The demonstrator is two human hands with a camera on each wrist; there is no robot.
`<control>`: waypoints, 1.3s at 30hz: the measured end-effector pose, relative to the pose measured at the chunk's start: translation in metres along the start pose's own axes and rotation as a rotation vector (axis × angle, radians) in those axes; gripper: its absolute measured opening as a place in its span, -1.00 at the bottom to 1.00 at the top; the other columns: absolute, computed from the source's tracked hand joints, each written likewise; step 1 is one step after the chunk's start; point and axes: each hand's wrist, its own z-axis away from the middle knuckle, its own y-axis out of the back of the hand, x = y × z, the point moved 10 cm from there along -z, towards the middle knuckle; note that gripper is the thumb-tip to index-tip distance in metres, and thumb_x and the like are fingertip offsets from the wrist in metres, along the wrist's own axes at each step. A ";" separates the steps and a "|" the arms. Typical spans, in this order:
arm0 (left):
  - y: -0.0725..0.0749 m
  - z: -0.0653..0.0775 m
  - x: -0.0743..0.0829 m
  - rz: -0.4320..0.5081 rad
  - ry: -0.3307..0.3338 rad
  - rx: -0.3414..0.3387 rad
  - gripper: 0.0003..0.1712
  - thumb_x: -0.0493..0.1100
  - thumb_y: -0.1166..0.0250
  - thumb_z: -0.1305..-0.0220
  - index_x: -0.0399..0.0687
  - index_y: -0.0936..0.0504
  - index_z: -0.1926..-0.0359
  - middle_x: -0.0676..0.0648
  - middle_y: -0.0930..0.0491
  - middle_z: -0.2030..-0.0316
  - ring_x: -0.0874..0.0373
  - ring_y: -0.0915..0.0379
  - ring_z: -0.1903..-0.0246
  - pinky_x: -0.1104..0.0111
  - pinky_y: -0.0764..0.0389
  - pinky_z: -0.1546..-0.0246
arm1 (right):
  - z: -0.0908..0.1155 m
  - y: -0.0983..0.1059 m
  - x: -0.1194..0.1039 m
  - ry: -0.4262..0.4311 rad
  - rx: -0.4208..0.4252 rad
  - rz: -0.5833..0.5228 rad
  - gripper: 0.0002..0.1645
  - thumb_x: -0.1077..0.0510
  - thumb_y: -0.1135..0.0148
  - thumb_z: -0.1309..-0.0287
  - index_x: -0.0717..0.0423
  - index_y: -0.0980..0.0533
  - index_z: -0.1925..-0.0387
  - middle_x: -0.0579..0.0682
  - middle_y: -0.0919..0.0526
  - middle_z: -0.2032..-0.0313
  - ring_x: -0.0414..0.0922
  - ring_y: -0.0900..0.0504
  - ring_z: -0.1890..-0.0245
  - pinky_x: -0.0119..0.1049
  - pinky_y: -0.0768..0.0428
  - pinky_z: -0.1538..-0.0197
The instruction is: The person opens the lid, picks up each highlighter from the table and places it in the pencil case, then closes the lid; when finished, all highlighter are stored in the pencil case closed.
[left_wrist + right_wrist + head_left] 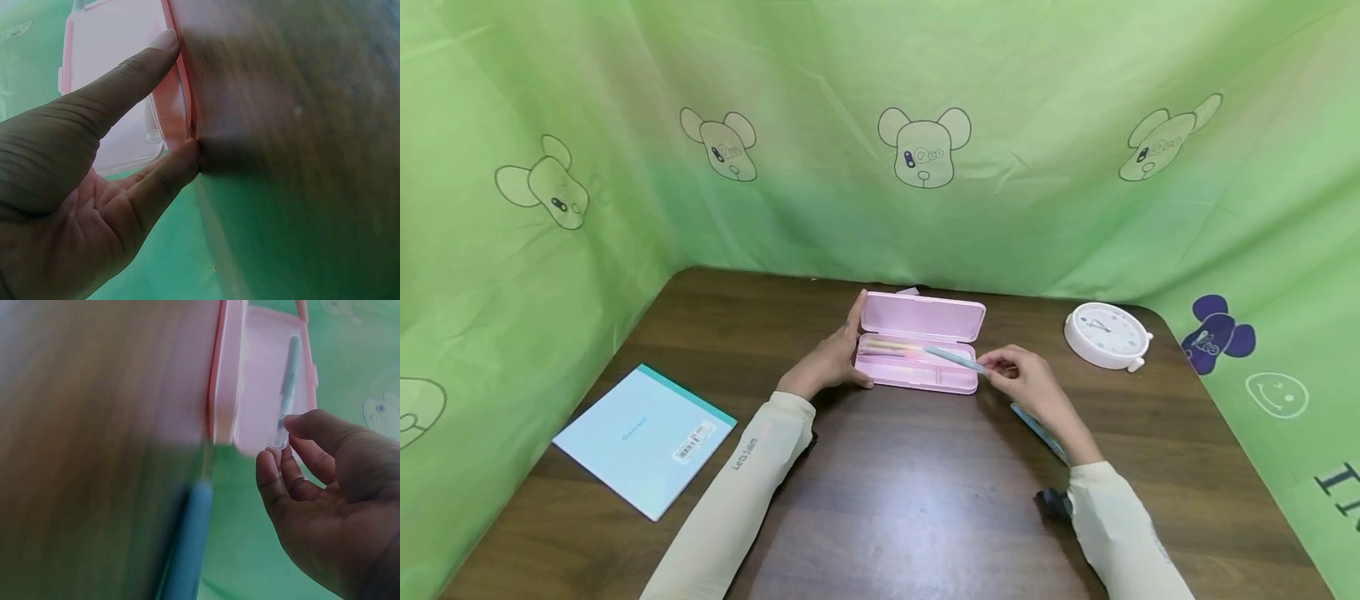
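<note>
A pink pencil case [917, 382] lies on the table with its lid [923, 317] raised toward the back. Several slim pens or pencils [887, 346] show in its left part. My left hand [831, 360] grips the case's left end, thumb at the front corner and fingers beside the lid; in the left wrist view, the thumb [131, 81] presses on the rim. Between thumb and fingertips, my right hand [1022, 379] pinches one end of a pale blue pen [953, 358], whose other end reaches over the open case.
A long narrow blue thing [1040, 433] lies on the table by the right forearm. At the back right stands a white round clock [1107, 335]. A light blue notebook [643, 442] lies at the left. Green curtains [820, 225] border the table's back and sides.
</note>
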 end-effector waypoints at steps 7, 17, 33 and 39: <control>-0.002 0.001 0.002 0.010 0.037 -0.017 0.78 -0.26 -0.75 -0.08 0.16 0.63 -0.71 -0.48 0.00 -0.66 -0.42 -0.25 -0.51 -0.13 -0.33 -0.50 | -0.028 -0.036 -0.017 0.012 -0.039 -0.053 -0.83 0.43 -0.35 -0.30 0.34 -0.76 0.12 0.19 -0.76 0.16 -0.08 -0.67 0.21 -0.40 -0.61 0.11; -0.005 -0.003 0.004 0.005 0.024 -0.015 0.78 -0.24 -0.75 -0.08 0.19 0.63 -0.71 -0.47 -0.03 -0.65 -0.41 -0.27 -0.50 -0.15 -0.35 -0.49 | -0.050 -0.067 -0.037 0.014 -0.113 -0.121 -0.80 0.44 -0.29 -0.30 0.40 -0.72 0.08 0.18 -0.73 0.21 0.02 -0.67 0.17 -0.19 -0.67 0.00; -0.020 -0.035 -0.055 -0.002 0.006 0.026 0.95 -0.06 -0.86 0.12 0.48 0.68 -0.69 -0.42 -0.13 -0.63 -0.44 -0.39 -0.41 -0.22 -0.45 -0.37 | -0.061 -0.070 -0.036 0.044 -0.093 -0.058 -0.73 0.44 -0.36 -0.29 0.46 -0.69 -0.01 0.27 -0.68 0.18 0.15 -0.69 0.17 -0.06 -0.69 0.01; -0.005 -0.011 -0.020 0.010 0.034 0.002 0.85 -0.20 -0.79 -0.02 0.31 0.66 -0.70 -0.47 -0.09 -0.63 -0.45 -0.33 -0.44 -0.20 -0.40 -0.43 | -0.060 -0.073 -0.037 0.041 -0.103 -0.061 -0.77 0.43 -0.36 -0.30 0.45 -0.71 0.03 0.25 -0.70 0.19 0.12 -0.69 0.19 -0.15 -0.68 0.05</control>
